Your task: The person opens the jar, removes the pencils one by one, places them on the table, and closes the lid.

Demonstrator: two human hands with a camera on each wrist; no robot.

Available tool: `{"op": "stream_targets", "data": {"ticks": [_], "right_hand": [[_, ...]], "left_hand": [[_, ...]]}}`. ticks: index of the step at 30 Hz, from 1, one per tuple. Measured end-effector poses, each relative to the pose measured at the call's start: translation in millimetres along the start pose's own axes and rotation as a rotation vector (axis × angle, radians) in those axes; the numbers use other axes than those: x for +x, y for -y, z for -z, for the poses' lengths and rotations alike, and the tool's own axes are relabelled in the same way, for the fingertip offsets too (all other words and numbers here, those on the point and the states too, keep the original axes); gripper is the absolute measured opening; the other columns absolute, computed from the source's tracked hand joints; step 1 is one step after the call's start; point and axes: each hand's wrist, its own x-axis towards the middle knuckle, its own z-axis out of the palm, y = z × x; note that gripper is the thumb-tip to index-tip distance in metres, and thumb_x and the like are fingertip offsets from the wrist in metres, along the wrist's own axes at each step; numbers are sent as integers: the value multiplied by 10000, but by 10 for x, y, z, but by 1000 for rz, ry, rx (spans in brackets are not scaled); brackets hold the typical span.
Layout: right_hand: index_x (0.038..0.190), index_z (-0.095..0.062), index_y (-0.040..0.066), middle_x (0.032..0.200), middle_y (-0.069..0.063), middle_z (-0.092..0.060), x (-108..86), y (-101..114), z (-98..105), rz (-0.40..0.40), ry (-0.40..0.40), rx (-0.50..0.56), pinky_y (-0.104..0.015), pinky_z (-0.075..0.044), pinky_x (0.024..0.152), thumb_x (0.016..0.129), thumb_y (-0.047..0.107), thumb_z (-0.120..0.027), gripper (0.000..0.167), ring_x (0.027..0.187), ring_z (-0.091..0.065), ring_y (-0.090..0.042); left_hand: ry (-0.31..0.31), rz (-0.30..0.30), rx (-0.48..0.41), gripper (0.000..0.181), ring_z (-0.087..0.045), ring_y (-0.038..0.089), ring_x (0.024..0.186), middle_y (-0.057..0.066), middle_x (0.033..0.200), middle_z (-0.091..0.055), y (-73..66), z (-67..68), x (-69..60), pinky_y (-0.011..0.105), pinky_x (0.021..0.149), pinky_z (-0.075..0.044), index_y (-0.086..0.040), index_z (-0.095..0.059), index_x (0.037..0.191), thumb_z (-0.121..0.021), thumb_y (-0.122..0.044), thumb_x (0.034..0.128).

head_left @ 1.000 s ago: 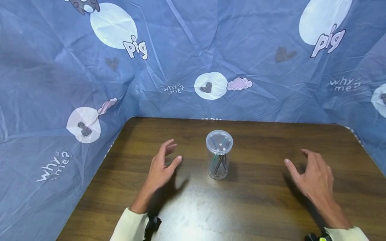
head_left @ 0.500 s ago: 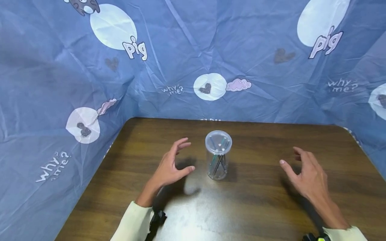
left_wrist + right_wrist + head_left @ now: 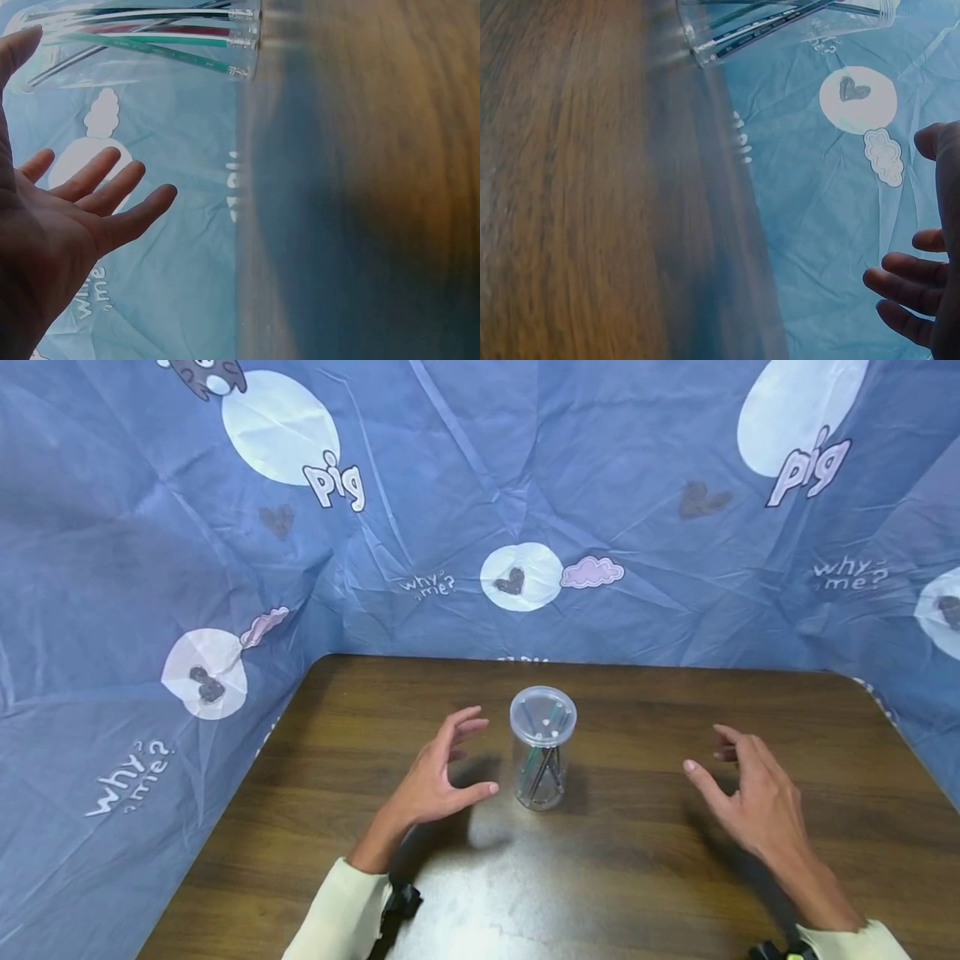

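Note:
A clear plastic jar (image 3: 538, 777) with a translucent lid (image 3: 543, 717) stands upright near the middle of the table. Several pencils lean inside it; a green pencil (image 3: 161, 52) shows in the left wrist view and dark pencils (image 3: 769, 28) in the right. Just left of the jar is my left hand (image 3: 431, 781), thumb and fingers spread apart, not touching it. My right hand (image 3: 753, 793) hovers farther off to the jar's right, fingers loosely bent, holding nothing.
The brown wood-grain table (image 3: 630, 852) has rounded far corners. Behind it and on the left hangs a blue printed cloth (image 3: 420, 510). A dark strap device (image 3: 405, 900) sits on the left wrist.
My left hand has moved right, closer to the jar, its thumb spreading from the fingers. My right hand has drifted slightly left. The jar stays in place.

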Motion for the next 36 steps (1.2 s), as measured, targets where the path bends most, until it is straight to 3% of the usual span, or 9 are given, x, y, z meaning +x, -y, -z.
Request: {"op": "stream_targets", "data": {"ticks": [11,24,30,36], "right_hand": [[1386,-508,53,1182,-120,-613,37,167,-26,112,40,35,-402,-475,759,855,293,-776,642,948,-625,-281],[1403,-498,98,1199,-52,-610,44,362,-175,177,85,67,-460,-530,697,834,299,-795,673,921,-655,-222],[1413,-490,121,1216,-30,-604,56,434,-242,199,104,88,-428,-540,701,836,308,-797,680,937,-649,-185],[1403,-496,101,1202,-29,-608,81,507,-307,230,105,100,-415,-547,701,825,308,-805,687,932,-653,-174]], "left_hand": [[45,23,-10,926,-475,257,1335,54,1477,-477,-20,-45,-10,579,1017,-437,-273,-288,1519,-846,-250,780],[25,26,-93,980,-470,371,1328,93,1482,-454,-52,-195,14,598,983,-456,-283,-256,1536,-850,-184,763],[15,58,-133,981,-399,356,1388,123,1517,-411,-57,-229,30,626,1028,-399,-226,-262,1536,-853,-119,761],[37,93,-182,975,-369,429,1384,242,1518,-373,-62,-277,38,643,1063,-344,-106,-252,1537,-825,-17,753]]}}
